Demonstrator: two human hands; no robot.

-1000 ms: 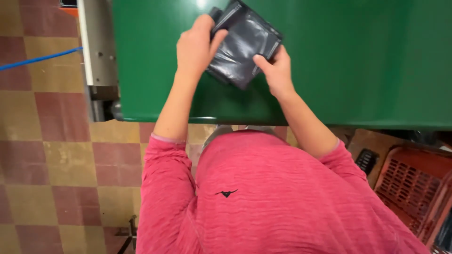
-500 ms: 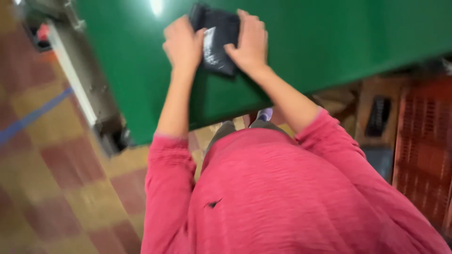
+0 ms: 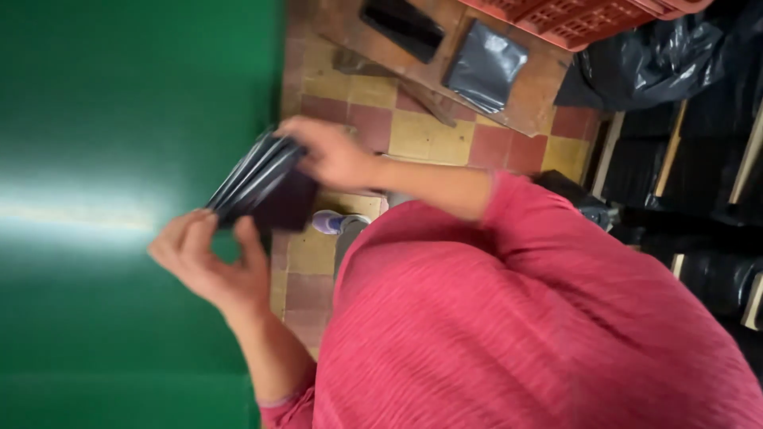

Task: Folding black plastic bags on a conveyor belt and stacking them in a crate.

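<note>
Green tabletop [image 3: 119,103]: fills the left of your view, one bright streak of glare across it toward 9 o'clock. Your left hand [image 3: 211,262]: low and left of centre, over the table's edge, fingers curled and the thumb raised against the lower corner of the black plastic pouch [image 3: 266,187]; the grip looks loose and partly blurred, so you cannot tell how firmly it pinches. The pouch: a flat, dark, glossy packet, tilted, held in the air between your two hands just past the table edge, its upper layers fanned into thin ridges. Your right hand [image 3: 334,155]: at 2 o'clock of the pouch, fingers closed down over its upper right end, thumb hidden beneath. Your red sleeve and shirt [image 3: 517,318]: occupy the lower right. Chequered floor tiles [image 3: 413,131], red and yellow: seen between your arms, with a shoe toe [image 3: 330,222] just beneath the pouch at 5 o'clock. Wooden board [image 3: 524,87]: at 1 o'clock of the hands, carrying a second dark pouch [image 3: 485,67] and a flat black item [image 3: 401,28] near it, apart from each other. Red plastic crate [image 3: 588,16]: top edge, touching the board's far side. Black plastic sacks [image 3: 660,63]: far right, stacked down the frame edge.
</note>
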